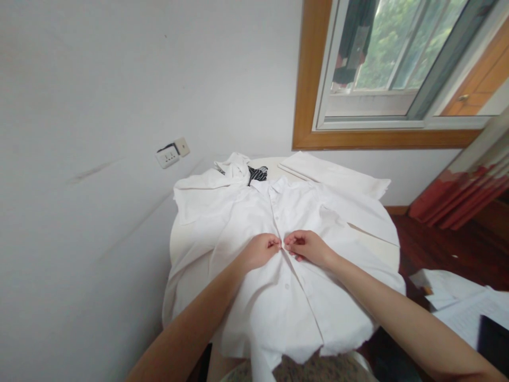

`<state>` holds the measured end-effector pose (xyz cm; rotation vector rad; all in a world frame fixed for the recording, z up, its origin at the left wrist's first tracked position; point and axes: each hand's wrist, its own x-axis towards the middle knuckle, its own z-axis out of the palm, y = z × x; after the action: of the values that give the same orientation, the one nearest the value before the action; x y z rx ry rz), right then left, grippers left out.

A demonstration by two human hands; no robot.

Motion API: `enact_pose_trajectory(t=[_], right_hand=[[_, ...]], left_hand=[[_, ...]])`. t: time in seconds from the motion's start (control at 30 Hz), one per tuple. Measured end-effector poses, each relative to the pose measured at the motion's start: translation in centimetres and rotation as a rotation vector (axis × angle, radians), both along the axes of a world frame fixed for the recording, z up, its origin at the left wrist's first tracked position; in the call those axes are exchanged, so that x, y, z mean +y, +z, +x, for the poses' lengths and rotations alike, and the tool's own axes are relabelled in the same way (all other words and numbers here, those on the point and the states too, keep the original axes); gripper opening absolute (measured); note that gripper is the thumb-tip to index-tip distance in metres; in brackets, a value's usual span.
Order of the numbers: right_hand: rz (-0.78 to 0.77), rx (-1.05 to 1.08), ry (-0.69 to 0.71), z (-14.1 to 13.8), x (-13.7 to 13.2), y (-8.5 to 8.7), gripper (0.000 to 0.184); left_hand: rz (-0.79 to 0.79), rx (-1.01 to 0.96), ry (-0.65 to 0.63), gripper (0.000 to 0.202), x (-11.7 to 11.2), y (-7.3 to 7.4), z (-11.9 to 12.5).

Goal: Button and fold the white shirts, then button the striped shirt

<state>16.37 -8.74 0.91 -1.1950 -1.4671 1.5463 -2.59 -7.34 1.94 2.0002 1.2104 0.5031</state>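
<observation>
A white button-up shirt (254, 297) lies spread front side up, its collar pointing away from me and its hem hanging toward my lap. Buttons run down the front opening; the upper part is closed, while the edges part below my hands. My left hand (263, 250) pinches the left side of the opening at mid-front. Close beside it, my right hand (305, 246) pinches the other edge, fingertips nearly touching the left ones. Whatever button sits between the fingers is hidden.
Beneath the shirt is a round pale table (387, 253). Other white garments (334, 172) lie at its back, with a black striped cloth (258, 174). A wall socket (168, 156) is at left, a window above right. Papers (461, 313) are stacked at lower right.
</observation>
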Motion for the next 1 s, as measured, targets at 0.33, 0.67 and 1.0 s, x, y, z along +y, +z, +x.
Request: enact_pose_trajectory(t=[0.33, 0.67, 1.0], right_hand=[[0.55, -0.424, -0.071, -0.51, -0.51, 0.18, 0.011], [0.537, -0.378, -0.02, -0.32, -0.45, 0.49, 0.01], [0.632, -0.6, -0.021, -0.48, -0.39, 0.53, 0.026]], left_hand=[[0.046, 0.027, 0.017, 0.032, 0.04, 0.03, 0.14], [0.007, -0.029, 0.09, 0.024, -0.04, 0.07, 0.43], [0.056, -0.007, 0.055, 0.029, -0.08, 0.26, 0.32]])
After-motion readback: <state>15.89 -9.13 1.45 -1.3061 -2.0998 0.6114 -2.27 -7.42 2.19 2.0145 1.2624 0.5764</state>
